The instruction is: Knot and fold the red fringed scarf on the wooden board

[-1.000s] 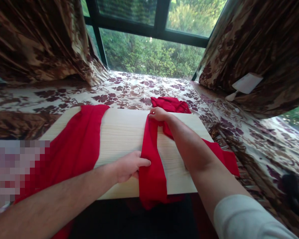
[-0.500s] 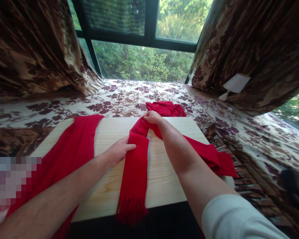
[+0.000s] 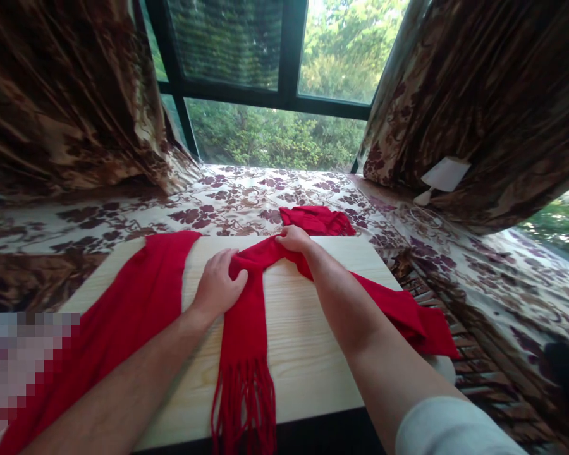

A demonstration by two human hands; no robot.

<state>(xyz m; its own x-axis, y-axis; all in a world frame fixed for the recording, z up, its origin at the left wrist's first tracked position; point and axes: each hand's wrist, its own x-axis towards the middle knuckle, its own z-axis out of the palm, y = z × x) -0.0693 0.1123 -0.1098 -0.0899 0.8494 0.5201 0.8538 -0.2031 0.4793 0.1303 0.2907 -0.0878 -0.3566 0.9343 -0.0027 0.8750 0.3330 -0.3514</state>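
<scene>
A red scarf [image 3: 246, 316] lies bent across a pale wooden board [image 3: 308, 379], its fringed end hanging over the near edge. Beside the bend, my left hand [image 3: 220, 281] has the cloth between its thumb and fingers. My right hand [image 3: 294, 239] is closed on the scarf near the board's far edge, its fingertips partly hidden. From there red cloth runs under my right forearm to the right side. Another stretch of red fabric [image 3: 156, 284] is draped over the board's left part, apart from my left hand but partly behind my left forearm.
A bunched red cloth [image 3: 317, 220] rests on the floral-covered ledge [image 3: 237, 189] beyond the board. A small white lamp [image 3: 446, 175] stands at the right by a brown curtain [image 3: 483, 95]. Windows are behind.
My left hand has slid up the scarf, away from me. The strip now bends leftward, and its fringed end has come into view and spread out. My right hand keeps its hold.
</scene>
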